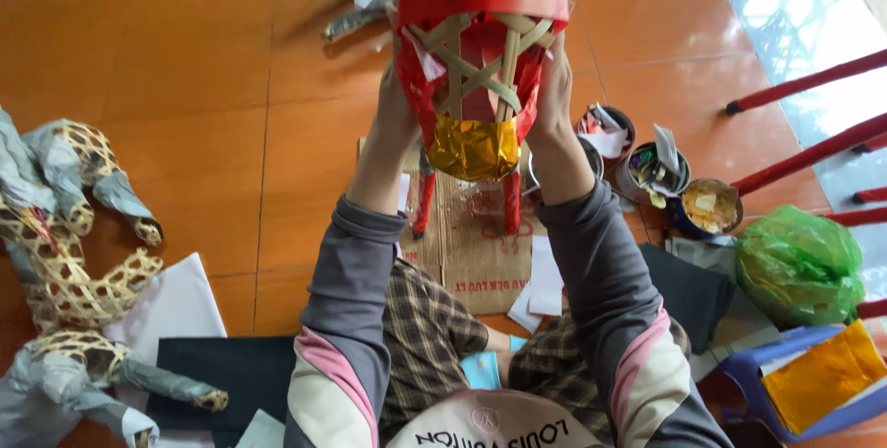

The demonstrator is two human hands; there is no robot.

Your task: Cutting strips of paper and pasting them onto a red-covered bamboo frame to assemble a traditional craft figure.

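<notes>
hands point(471, 106): both grasping red paper-covered bamboo frame point(480, 5) (raised) | below: cardboard point(471, 245) | right: glue tins point(656, 175), green bag point(799, 263)

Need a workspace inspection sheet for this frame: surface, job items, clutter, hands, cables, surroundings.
Surface: orange tiled floor, with a flattened brown cardboard sheet under the work.
Job's things: red paper-covered woven bamboo frame, gold foil patch at its lower end, held raised over the cardboard.
Clutter: round tins of scraps, green plastic bag, black and white paper sheets.
Grips: left hand and right hand clasp the frame's sides.
Cables: nothing seen.
Surroundings: grey paper-wrapped bamboo figures at the left, red rods at the right.
</notes>
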